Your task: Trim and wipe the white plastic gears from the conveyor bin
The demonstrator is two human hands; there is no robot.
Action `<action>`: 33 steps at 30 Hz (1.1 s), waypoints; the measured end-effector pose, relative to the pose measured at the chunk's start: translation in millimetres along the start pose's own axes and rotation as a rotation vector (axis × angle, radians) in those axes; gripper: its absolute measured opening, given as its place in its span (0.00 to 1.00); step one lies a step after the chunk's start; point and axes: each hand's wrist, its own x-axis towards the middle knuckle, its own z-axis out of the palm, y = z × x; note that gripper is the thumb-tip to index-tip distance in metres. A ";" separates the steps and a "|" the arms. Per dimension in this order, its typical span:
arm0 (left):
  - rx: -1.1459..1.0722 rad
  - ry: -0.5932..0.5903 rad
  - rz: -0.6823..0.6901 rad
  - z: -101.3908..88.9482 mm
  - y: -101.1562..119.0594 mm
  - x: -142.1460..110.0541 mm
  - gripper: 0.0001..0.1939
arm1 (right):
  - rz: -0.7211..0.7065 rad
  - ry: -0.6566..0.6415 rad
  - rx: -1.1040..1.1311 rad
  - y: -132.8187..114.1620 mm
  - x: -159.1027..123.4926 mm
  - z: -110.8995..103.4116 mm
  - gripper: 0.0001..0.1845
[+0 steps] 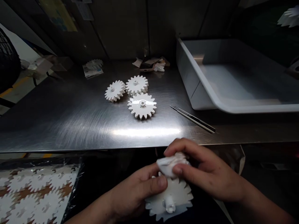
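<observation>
A white plastic gear (179,193) with a raised hub is held in front of the bench edge by my left hand (137,189), whose thumb lies across its upper left face. My right hand (203,171) pinches a crumpled white cloth (171,165) between thumb and fingers, at the gear's upper teeth. Beyond my hands, on the metal bench, lie three visible groups of similar gears: a front gear (142,105), a rear gear (137,84) and a left gear (115,91). The left hand's other fingers are hidden behind the gear.
A utility knife (193,119) lies on the metal bench (70,118), beside a large grey bin (203,77). A phone (147,66) and scraps sit at the back. At lower left, a box lined with black plastic (74,177) holds several gears (46,207). A fan (8,59) stands far left.
</observation>
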 end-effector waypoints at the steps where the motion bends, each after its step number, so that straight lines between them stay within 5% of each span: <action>1: -0.066 0.018 0.005 1.8 1.9 0.3 0.21 | -0.007 0.120 0.012 1.6 0.1 -1.1 0.13; 4: -0.214 0.019 0.086 8.2 9.9 -1.6 0.21 | -0.041 0.410 0.071 5.0 -0.2 -6.5 0.13; 7: -0.329 -0.054 0.134 12.6 16.1 -7.0 0.25 | -0.077 0.444 0.041 8.5 -3.0 -11.2 0.12; 21: -0.406 -0.069 0.133 16.2 10.7 -13.6 0.27 | -0.318 0.304 -0.188 9.9 -5.5 -0.9 0.18; 28: -0.227 0.090 0.171 21.4 5.7 -17.2 0.16 | -0.477 -0.009 -0.228 -1.4 -5.0 -5.4 0.26; 33: -0.237 0.084 0.183 21.3 7.8 -19.9 0.16 | -0.418 -0.033 -0.504 8.4 -10.3 -15.5 0.24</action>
